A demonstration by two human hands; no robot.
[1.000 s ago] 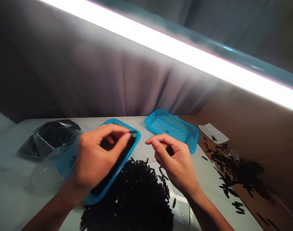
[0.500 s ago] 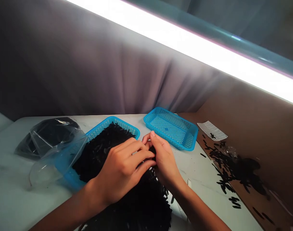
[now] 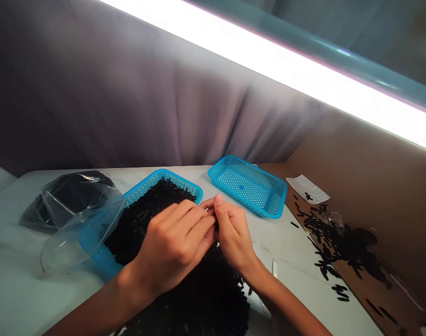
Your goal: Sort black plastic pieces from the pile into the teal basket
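Observation:
My left hand point(image 3: 179, 238) and my right hand point(image 3: 232, 228) meet over a large heap of small black strips point(image 3: 199, 298). The fingers of both hands are curled and pressed together at the tips. Whatever they pinch is mostly hidden; only a dark bit shows between them. Behind my left hand, a blue perforated basket point(image 3: 195, 189) is piled with the same black strips point(image 3: 143, 212). A second blue basket point(image 3: 246, 184), with no strips visible in it, stands beyond my right hand.
At the left, a clear plastic bag point(image 3: 76, 200) with dark contents overlaps the filled basket. Loose black pieces point(image 3: 328, 242) lie scattered along a brown board point(image 3: 363, 289) at the right, near a gridded paper point(image 3: 309, 189). A bright tube light point(image 3: 268, 60) crosses overhead.
My left hand has moved slightly left, its fingers now curled tighter and drawn closer together. My right hand has shifted a little left, its thumb slightly lower.

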